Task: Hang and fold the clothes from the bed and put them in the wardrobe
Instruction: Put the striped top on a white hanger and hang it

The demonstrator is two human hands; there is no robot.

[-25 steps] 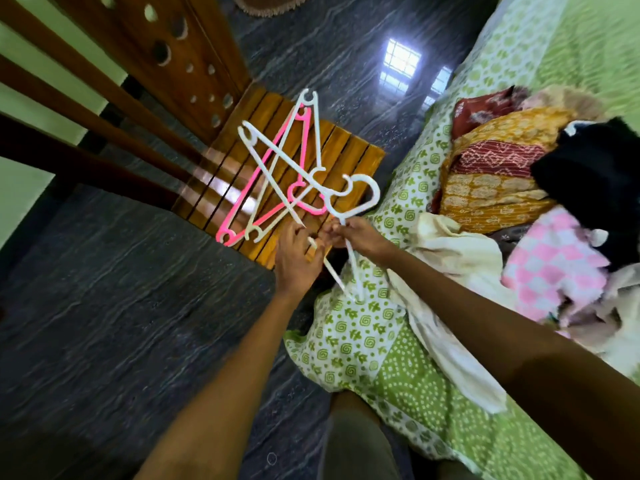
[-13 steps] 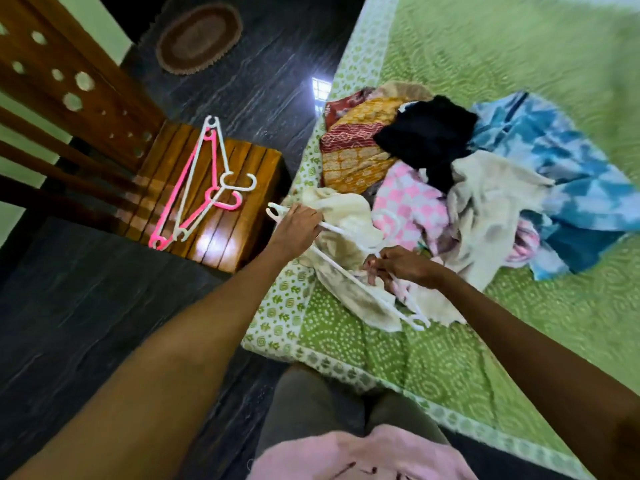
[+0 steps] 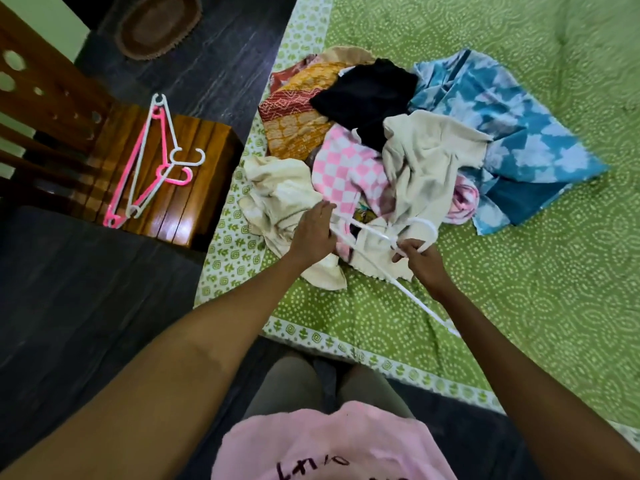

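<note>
**Head view: hands meeting over the clothes pile, white hanger in the right**

The head camera is looking down on a bed (image 3: pixel 519 323) whose green sheet is carrying one heap of clothes (image 3: pixel 398 150). In that heap at least seven pieces are showing: an orange-and-red print, a black piece, a blue-and-white one, a pink check, a pink-and-white swirl, and two cream cloths (image 3: pixel 280 195), one at the left edge and one in the middle.

The right hand (image 3: pixel 420 259) is curling its fingers round the neck of a white hanger (image 3: pixel 374 233), just below the hook; one hanger arm is running down past the wrist, the other is crossing toward the left hand (image 3: pixel 313 233). That hand is lying on the left cream cloth with fingers fairly straight, right beside the hanger's arm; whether it is touching the hanger cannot be told.

Beside the bed, a wooden chair (image 3: pixel 194 188) is holding two more hangers on its seat, one pink (image 3: pixel 138 157) and one white (image 3: pixel 162 123), overlapping. A brown oval mat (image 3: pixel 157 24) is lying on the dark floor beyond.
</note>
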